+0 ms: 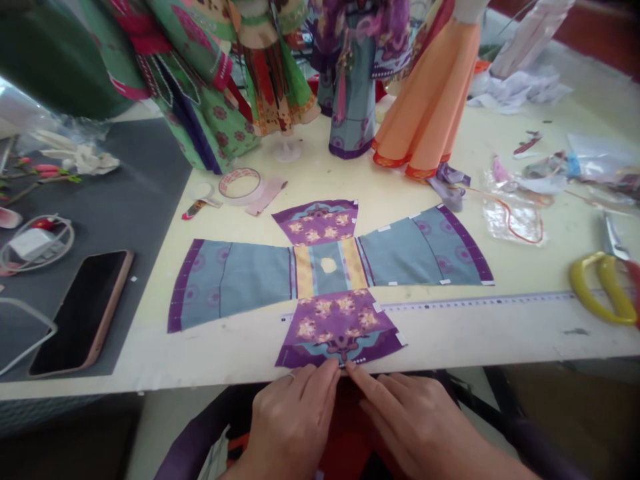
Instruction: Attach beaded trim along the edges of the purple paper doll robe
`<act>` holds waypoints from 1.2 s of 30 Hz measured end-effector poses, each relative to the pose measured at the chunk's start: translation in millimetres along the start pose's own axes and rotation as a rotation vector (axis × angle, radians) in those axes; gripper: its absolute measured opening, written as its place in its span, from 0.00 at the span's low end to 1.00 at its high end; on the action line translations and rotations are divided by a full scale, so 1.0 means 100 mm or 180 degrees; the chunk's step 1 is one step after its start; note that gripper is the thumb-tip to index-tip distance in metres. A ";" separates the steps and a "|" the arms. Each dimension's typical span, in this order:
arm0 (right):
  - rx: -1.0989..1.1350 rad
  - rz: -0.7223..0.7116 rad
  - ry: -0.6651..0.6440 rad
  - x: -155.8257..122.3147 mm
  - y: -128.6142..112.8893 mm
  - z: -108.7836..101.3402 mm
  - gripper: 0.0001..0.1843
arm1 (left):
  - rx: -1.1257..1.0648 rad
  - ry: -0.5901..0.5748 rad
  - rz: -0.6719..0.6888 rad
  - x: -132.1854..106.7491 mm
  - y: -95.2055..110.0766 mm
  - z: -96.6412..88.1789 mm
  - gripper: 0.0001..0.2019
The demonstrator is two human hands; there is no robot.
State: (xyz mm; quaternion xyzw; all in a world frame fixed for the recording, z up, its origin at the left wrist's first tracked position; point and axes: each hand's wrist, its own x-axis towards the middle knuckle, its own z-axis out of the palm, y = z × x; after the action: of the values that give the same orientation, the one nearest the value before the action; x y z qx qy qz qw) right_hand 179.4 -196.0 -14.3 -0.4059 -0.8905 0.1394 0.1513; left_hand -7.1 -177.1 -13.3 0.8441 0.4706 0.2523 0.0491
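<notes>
A cross-shaped paper garment cut-out [330, 268], purple and blue-grey with floral panels, lies flat on the cream table [500, 333]. My left hand [295, 417] and my right hand [410, 417] meet at the middle of its near purple flap, fingertips pressed on the flap's bottom edge by the table's front edge. Both hands have fingers stretched out and hold nothing. A clear ruler [475, 303] lies under the flap and runs to the right.
Paper-dressed dolls [350, 80] stand at the back, one in an orange skirt [425, 107]. A tape roll [241, 185] lies behind the cut-out. Yellow-handled scissors [600, 287] rest at the right. A phone [83, 310] lies on a dark mat [125, 200] at left.
</notes>
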 end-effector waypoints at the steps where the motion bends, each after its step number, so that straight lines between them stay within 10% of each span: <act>1: 0.0002 -0.0005 -0.0008 0.00 0.00 0.00 0.21 | -0.0007 0.0004 0.0008 0.00 0.00 0.00 0.07; 36: 0.0064 0.0084 0.0007 0.01 0.00 -0.05 0.22 | -0.0413 -0.0124 -0.0088 0.00 -0.05 -0.08 0.06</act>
State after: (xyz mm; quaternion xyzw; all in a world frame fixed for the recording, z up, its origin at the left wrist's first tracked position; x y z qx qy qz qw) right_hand 180.5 -195.1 -9.6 -0.4161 -0.8834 0.1499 0.1546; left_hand -14.4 -175.5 -7.4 0.8373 0.4638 0.2650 0.1163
